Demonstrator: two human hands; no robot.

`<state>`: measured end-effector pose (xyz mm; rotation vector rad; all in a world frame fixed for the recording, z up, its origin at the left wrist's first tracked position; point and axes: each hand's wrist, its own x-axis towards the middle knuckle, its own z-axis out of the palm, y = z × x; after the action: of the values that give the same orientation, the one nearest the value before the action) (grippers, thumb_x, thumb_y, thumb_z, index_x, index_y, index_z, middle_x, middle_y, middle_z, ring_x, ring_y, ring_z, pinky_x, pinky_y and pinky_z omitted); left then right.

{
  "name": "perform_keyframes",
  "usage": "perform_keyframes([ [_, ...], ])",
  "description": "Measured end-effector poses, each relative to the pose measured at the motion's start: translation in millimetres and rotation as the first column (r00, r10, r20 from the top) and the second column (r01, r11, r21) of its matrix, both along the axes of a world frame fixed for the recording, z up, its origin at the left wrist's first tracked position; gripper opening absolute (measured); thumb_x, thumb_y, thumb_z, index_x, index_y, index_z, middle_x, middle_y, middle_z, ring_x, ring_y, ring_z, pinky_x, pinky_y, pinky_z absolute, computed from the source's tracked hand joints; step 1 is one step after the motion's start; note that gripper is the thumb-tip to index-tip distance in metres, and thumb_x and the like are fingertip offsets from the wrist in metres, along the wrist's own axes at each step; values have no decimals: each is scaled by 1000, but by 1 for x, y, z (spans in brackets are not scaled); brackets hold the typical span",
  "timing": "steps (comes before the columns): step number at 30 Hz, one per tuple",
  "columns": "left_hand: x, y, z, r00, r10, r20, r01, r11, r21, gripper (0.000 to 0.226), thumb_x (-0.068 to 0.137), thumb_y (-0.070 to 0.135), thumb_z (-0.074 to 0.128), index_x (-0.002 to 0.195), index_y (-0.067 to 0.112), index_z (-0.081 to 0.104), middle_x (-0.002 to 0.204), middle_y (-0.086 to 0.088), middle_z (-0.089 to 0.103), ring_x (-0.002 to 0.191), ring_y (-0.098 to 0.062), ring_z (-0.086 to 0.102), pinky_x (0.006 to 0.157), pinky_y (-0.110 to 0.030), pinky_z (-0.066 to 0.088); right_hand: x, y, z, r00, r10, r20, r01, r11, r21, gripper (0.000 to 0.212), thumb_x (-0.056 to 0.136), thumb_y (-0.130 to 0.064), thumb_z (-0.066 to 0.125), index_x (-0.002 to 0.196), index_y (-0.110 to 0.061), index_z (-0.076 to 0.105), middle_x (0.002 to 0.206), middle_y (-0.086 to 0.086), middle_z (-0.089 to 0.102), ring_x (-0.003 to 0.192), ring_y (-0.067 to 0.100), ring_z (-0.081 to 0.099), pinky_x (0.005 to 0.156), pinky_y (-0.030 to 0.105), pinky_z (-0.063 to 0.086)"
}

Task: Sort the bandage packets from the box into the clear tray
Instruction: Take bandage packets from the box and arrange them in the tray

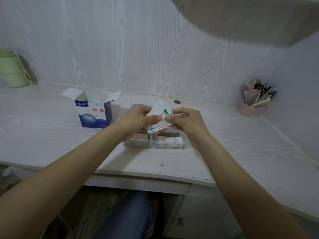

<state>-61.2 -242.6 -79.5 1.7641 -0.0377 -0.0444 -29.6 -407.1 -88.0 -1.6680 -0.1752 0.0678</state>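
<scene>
nearest, at 6 o'clock, a knee in blue jeans shows under the desk, beside a drawer front with a small key. both bare forearms reach up from 7 and 5 o'clock to meet near the middle. just below the hands the clear tray sits on the desk, with packets already lying flat in it. above the tray, the left hand grips a stack of packets, fingers curled around its left side with the thumb on top; the right hand pinches the stack's right edge between thumb and curled fingers. the stack is tilted, fanning up toward 12 o'clock. at 10 o'clock from the hands the box stands upright, flaps open, well apart from the tray. a small brass disc lies at 12 o'clock near the wall. far at 3 o'clock stands a pink pen holder; far at 9 o'clock, a green cup.
</scene>
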Motion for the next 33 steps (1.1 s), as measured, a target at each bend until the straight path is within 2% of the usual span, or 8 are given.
perform_keyframes([
  [4, 5, 3, -4, 999, 51, 12, -51, 999, -17, 26, 78, 5, 72, 101, 16, 65, 87, -6, 71, 66, -12, 71, 56, -25, 58, 1, -2, -1, 1000, 14, 20, -15, 1000, 15, 18, 74, 7, 74, 89, -2, 67, 83, 13, 73, 76, 25, 72, 70, 27, 58],
  [8, 8, 7, -6, 998, 66, 5, -66, 997, -34, 34, 76, 5, 75, 106, 16, 64, 93, -7, 72, 78, -22, 72, 63, -32, 60, 1, -2, -3, 1000, 6, 12, -6, 1000, 11, 22, 73, 7, 75, 92, -2, 68, 85, 13, 74, 77, 25, 72, 72, 29, 58],
  [14, 10, 5, -6, 995, 97, 27, -96, 995, -13, 31, 75, 5, 75, 97, 21, 62, 89, 1, 70, 78, -16, 70, 67, -29, 59, -1, 3, -4, 1000, -21, 2, 21, 999, 33, 21, 75, 3, 75, 95, 0, 67, 89, 15, 73, 81, 26, 72, 74, 30, 59],
  [19, 10, 2, -5, 996, 83, 30, -81, 995, -59, 25, 79, 6, 72, 97, 20, 63, 84, 2, 69, 70, -12, 68, 59, -23, 58, -5, 2, -1, 997, -73, -20, 74, 997, 21, 18, 77, 1, 74, 93, -1, 67, 83, 16, 73, 72, 24, 73, 66, 34, 61],
  [22, 11, 2, -5, 997, 79, 27, -76, 991, -106, 21, 81, 5, 69, 98, 16, 64, 84, -2, 70, 61, -9, 69, 56, -21, 57, -4, 0, 0, 995, -98, -15, 98, 995, 29, 16, 79, 1, 73, 92, -4, 67, 82, 16, 72, 68, 21, 72, 55, 23, 56],
  [24, 13, 3, -4, 996, 88, 24, -84, 990, -111, 23, 80, 5, 70, 101, 12, 64, 86, -4, 71, 59, -8, 69, 54, -20, 55, -1, -2, -1, 993, -120, -3, 121, 993, 19, 13, 81, -1, 71, 90, -8, 66, 84, 16, 71, 70, 20, 71, 54, 19, 53],
  [28, 17, 7, -3, 990, 130, 50, -128, 991, -44, 28, 80, 7, 71, 106, 11, 62, 86, -2, 68, 62, -11, 66, 50, -18, 53, 6, -4, -2, 994, -111, 20, 111, 994, -9, 9, 87, -4, 65, 81, -10, 65, 85, 14, 70, 72, 17, 67, 58, 17, 53],
  [33, 25, 9, -2, 982, 152, 113, -151, 988, -24, 32, 79, 3, 72, 108, 9, 61, 91, -4, 67, 74, -16, 66, 61, -25, 59, 14, -3, -4, 993, -115, -5, 115, 993, -41, 11, 89, -7, 63, 79, -11, 60, 87, 16, 70, 68, 19, 62, 58, 21, 51],
])
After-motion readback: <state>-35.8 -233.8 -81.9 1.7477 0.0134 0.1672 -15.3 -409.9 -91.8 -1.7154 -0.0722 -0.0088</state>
